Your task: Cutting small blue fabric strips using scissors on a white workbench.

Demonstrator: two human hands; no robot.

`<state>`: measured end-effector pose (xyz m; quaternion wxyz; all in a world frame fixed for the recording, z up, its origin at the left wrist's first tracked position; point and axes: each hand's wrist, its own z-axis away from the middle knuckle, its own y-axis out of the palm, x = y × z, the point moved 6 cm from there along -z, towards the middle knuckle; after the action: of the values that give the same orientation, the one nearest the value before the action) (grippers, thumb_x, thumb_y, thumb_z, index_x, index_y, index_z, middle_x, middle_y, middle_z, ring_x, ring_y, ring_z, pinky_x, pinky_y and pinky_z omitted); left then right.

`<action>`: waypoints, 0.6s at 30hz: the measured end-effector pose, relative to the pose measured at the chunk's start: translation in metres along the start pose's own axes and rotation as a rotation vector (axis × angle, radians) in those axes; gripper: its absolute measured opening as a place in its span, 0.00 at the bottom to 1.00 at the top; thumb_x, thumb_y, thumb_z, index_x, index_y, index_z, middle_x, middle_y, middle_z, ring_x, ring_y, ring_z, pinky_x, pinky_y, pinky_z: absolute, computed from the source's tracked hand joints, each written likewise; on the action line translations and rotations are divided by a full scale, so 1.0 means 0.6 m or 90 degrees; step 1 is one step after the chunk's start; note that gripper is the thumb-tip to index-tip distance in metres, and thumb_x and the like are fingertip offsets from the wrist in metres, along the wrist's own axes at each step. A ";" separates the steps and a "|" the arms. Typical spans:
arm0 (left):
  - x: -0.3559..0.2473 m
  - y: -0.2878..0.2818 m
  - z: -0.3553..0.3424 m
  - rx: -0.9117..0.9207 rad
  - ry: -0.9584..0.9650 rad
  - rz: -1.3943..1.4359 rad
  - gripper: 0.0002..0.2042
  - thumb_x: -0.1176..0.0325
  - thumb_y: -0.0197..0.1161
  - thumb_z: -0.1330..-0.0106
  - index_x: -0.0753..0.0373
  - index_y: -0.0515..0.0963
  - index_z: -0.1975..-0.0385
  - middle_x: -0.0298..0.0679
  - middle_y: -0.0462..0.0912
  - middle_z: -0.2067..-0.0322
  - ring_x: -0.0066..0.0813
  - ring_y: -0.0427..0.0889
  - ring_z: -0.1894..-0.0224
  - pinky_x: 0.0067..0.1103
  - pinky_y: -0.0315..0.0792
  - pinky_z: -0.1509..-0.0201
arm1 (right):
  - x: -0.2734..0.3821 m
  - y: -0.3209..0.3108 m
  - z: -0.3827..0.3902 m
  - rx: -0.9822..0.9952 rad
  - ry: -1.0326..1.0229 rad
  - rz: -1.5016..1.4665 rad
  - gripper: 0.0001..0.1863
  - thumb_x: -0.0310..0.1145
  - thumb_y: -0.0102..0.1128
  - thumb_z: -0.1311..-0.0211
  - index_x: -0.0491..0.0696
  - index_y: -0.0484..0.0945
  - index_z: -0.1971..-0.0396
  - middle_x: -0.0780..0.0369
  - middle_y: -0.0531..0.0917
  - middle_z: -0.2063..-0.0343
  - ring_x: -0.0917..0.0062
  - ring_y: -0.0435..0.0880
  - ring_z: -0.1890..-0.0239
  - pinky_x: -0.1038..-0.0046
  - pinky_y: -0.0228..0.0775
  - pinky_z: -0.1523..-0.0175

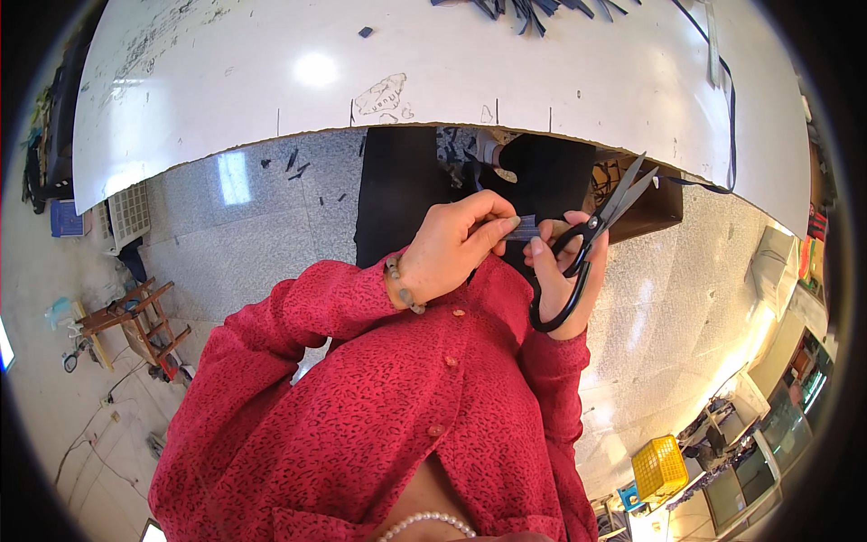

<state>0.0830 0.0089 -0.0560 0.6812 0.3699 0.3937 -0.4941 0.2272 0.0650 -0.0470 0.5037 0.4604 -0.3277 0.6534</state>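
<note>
In front of my chest, my left hand pinches a small translucent bluish strip between thumb and fingertips. Close beside it on the right, my right hand holds a pair of scissors with black loop handles. The scissor blades are slightly apart and point up and to the right, away from the strip. The right thumb and fingertips meet at the strip's other end. Whether they grip it firmly I cannot tell.
Beyond my hands runs the near edge of a white table. Dark fabric strips lie on its far part, and a dark cord hangs over its right side. Dark scraps litter the floor. A yellow basket stands at lower right.
</note>
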 end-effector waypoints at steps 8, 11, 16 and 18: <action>0.020 -0.004 -0.010 0.032 -0.074 0.137 0.06 0.71 0.53 0.29 0.67 0.74 0.61 0.32 0.76 0.76 0.12 0.70 0.83 0.10 0.64 0.80 | 0.028 0.019 0.010 0.116 -0.135 0.065 0.26 0.12 0.57 0.49 0.45 0.61 0.51 0.61 0.75 0.67 0.81 0.76 0.65 0.80 0.70 0.55; 0.011 0.003 -0.004 0.068 -0.067 0.122 0.07 0.71 0.52 0.29 0.67 0.75 0.61 0.32 0.77 0.76 0.13 0.72 0.82 0.11 0.65 0.79 | 0.037 0.030 0.008 0.130 -0.155 0.096 0.25 0.11 0.56 0.48 0.45 0.61 0.51 0.61 0.74 0.67 0.82 0.76 0.65 0.80 0.70 0.57; -0.008 0.003 0.003 0.087 -0.020 0.064 0.07 0.72 0.51 0.28 0.67 0.76 0.61 0.33 0.78 0.75 0.13 0.75 0.80 0.11 0.66 0.78 | 0.037 0.028 0.005 0.094 -0.161 0.107 0.26 0.10 0.55 0.48 0.45 0.60 0.51 0.61 0.74 0.67 0.81 0.76 0.66 0.80 0.70 0.59; -0.012 0.001 0.004 0.087 0.012 0.021 0.08 0.72 0.52 0.29 0.68 0.77 0.60 0.33 0.78 0.76 0.14 0.76 0.78 0.12 0.67 0.77 | 0.039 0.028 0.005 0.090 -0.174 0.125 0.26 0.10 0.55 0.47 0.45 0.60 0.51 0.61 0.75 0.67 0.81 0.76 0.66 0.80 0.70 0.59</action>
<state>0.0824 0.0098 -0.0483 0.6588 0.4268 0.3594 -0.5047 0.2103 0.0662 -0.0237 0.3550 0.5450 -0.3899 0.6519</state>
